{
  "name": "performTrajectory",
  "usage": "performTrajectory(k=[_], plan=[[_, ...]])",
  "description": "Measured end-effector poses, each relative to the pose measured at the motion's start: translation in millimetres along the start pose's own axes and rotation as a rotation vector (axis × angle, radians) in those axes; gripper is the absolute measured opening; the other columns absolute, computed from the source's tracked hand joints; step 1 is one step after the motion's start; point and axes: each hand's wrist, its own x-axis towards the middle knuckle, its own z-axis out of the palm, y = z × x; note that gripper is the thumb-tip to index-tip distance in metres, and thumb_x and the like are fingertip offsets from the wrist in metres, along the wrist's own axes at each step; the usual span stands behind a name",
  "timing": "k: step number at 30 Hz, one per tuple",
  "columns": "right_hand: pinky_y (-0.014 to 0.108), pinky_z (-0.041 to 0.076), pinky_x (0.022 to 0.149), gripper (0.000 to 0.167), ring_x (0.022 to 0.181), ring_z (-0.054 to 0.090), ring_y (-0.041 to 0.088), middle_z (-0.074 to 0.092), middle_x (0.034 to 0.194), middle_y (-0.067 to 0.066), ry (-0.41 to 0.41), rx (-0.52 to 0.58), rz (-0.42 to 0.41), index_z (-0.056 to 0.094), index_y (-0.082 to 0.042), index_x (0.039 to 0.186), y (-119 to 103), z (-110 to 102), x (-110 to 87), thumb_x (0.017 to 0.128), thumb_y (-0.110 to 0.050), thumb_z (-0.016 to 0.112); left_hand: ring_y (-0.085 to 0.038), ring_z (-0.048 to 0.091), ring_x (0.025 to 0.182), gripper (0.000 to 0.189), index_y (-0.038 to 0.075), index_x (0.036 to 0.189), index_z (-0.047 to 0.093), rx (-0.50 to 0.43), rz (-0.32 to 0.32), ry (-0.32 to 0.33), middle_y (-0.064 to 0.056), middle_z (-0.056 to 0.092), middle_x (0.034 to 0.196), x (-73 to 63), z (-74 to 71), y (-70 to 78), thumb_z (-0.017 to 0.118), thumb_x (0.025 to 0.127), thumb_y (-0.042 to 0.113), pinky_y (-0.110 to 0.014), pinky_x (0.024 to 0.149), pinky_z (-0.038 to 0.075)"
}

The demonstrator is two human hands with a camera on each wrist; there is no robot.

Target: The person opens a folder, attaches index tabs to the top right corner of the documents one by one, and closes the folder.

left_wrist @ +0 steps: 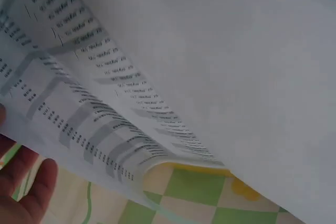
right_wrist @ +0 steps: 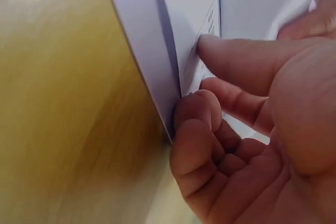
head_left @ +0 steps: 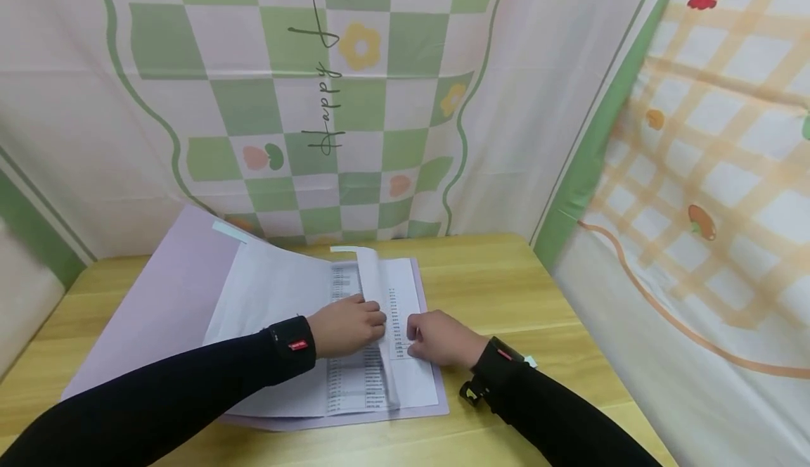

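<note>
A lilac-covered document lies open on the table, with white printed pages inside. My left hand is over the middle of it and grips a page that stands up and curls along its length. In the left wrist view, the fingers of that hand are at the edge of the raised page, which shows rows of print and grey bands. My right hand pinches the right edge of the printed page beneath; in the right wrist view its thumb lies over the paper and its fingertips curl at the edge.
The wooden table extends to the right of the document. A patterned cloth hangs behind it, and another checked cloth hangs at the right. A pale blue strip sits along the top of the left-hand page.
</note>
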Motion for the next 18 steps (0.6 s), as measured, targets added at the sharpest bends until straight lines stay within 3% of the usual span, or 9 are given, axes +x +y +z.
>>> performTrajectory(k=[5,10,14,18], plan=[[0.029,0.046,0.063,0.019,0.068,0.053,0.013,0.056,0.076,-0.004,-0.035,0.051,0.038,0.057,-0.015,0.092,2.1,0.7,4.0,0.09,-0.019,0.075,-0.014,0.061,0.1,0.03,0.016,0.117,0.072,-0.021,-0.061,-0.074,0.003,0.069,0.11,-24.4,-9.3,4.1,0.078,0.088,0.022,-0.031,0.089,0.049],[0.03,0.045,0.062,0.02,0.068,0.053,0.014,0.055,0.075,-0.003,-0.05,0.09,0.085,0.056,-0.017,0.093,7.7,3.3,5.3,0.089,-0.02,0.076,-0.016,0.063,0.098,0.038,0.022,0.125,0.069,-0.095,-0.101,-0.105,0.002,0.069,0.108,-46.6,-20.0,3.9,0.078,0.088,0.018,-0.032,0.089,0.049],[0.031,0.044,0.062,0.02,0.068,0.052,0.015,0.055,0.075,-0.001,-0.07,0.104,0.098,0.056,-0.016,0.093,10.4,3.2,5.0,0.09,-0.019,0.075,-0.017,0.061,0.101,0.028,0.02,0.114,0.074,-0.13,-0.128,-0.104,0.001,0.068,0.109,-64.0,-28.4,0.2,0.077,0.087,0.014,-0.035,0.09,0.049],[0.032,0.044,0.063,0.021,0.069,0.052,0.016,0.055,0.076,0.0,-0.088,0.114,0.087,0.055,-0.016,0.094,9.4,2.0,5.8,0.09,-0.018,0.075,-0.021,0.061,0.109,0.024,0.016,0.107,0.077,-0.234,-0.19,-0.108,-0.002,0.068,0.113,-85.5,-37.1,-6.8,0.075,0.086,0.004,-0.04,0.094,0.048]])
